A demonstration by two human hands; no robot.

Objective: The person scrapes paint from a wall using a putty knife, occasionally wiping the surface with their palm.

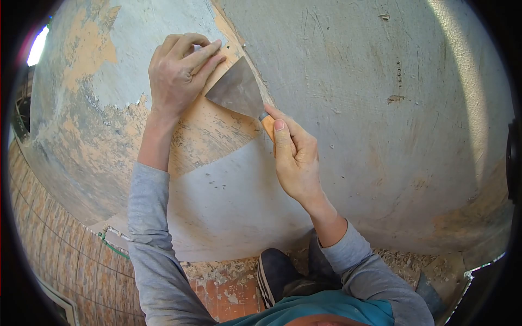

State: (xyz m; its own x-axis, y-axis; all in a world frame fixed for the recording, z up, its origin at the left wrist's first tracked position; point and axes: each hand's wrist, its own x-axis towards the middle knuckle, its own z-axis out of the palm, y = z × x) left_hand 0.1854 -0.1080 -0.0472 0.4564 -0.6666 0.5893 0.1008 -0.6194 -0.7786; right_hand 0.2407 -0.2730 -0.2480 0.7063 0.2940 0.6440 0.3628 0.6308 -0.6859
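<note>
My right hand (pixel 298 157) is closed round the wooden handle of a wide scraper (pixel 238 91), thumb along the top. The flat metal blade points up and left, lying against the wall (pixel 370 141) where grey paint meets a bare tan patch (pixel 209 130). Just left of the blade, my left hand (pixel 175 73) is at the wall with its fingers bent and the fingertips close together near the blade's upper corner. Whatever they may pinch is too small or hidden to make out.
Paint flakes and debris (pixel 399 261) lie along the wall's foot, on reddish floor tiles (pixel 231 296). A dark shoe (pixel 276 271) stands close to the wall. Brown patterned tiles (pixel 70 244) run along the left, and a sunlit strip (pixel 467 81) crosses the wall at right.
</note>
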